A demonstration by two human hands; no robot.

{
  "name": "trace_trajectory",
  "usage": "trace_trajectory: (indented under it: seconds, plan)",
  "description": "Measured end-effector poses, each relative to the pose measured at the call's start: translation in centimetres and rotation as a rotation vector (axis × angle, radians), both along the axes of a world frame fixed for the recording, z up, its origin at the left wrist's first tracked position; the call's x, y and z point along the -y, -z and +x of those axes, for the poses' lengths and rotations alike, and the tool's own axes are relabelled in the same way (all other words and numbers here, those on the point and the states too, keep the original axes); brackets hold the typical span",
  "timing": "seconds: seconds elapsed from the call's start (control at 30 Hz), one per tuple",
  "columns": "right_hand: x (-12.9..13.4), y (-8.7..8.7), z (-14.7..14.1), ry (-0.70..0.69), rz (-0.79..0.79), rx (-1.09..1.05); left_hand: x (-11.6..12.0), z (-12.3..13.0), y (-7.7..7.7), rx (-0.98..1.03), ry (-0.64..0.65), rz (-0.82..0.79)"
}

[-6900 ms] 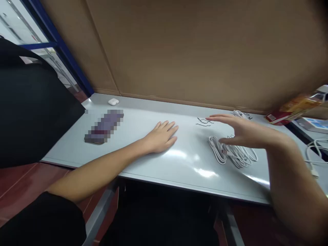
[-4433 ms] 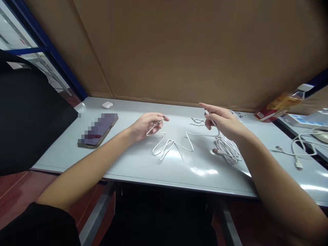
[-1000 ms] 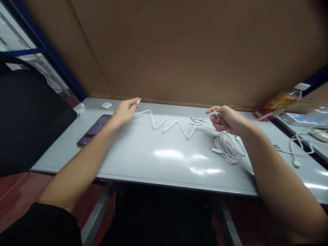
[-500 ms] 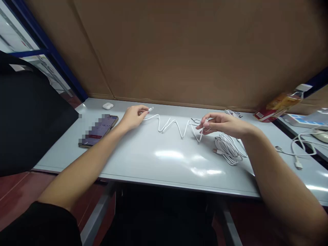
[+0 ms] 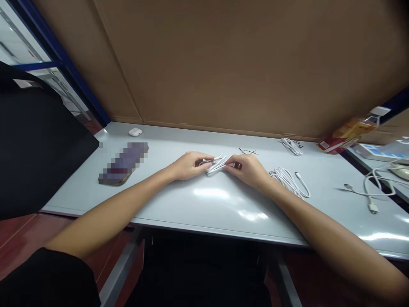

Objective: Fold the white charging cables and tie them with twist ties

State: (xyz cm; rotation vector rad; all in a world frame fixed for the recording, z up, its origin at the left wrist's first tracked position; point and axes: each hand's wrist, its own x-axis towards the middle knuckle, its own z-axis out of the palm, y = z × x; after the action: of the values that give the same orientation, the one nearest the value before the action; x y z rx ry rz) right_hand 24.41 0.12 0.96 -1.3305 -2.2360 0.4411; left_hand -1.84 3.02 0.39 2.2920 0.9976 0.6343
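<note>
I see the left hand [image 5: 191,165] and the right hand [image 5: 248,168] facing each other over the middle of the desk [image 5: 179,209], thumbs and fingertips pinching opposite sides of a folded white cable [image 5: 216,166]. Holding it from both sides probably keeps the loops from springing apart. Some thin black ties [image 5: 248,151] lie just behind, handily near. A heap of cables [image 5: 286,180] sits by the right forearm, perhaps leaving the hands room.
</note>
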Motion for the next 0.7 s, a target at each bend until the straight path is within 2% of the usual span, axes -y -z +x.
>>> trace_trajectory:
  seconds: [0.2,0.33,0.47,0.6,0.7]
  plan:
    - [0.5,0.7,-0.8,-0.023,0.111,0.038,0.7,0.8,0.4,-0.055,0.121,0.217]
    - [0.7,0.9,-1.1,0.004,0.259,0.038,0.7,0.9,0.5,-0.02,0.112,0.181]
    - [1.1,0.6,-1.2,-0.087,0.291,0.118,0.8,1.0,0.5,0.129,0.074,0.02]
    - [1.6,0.2,-1.6,-0.11,0.277,0.246,0.8,1.2,0.7,0.327,0.076,-0.324]
    - [2.0,0.0,-1.8,-0.095,0.265,0.352,0.7,1.0,0.4,0.37,0.092,-0.529]
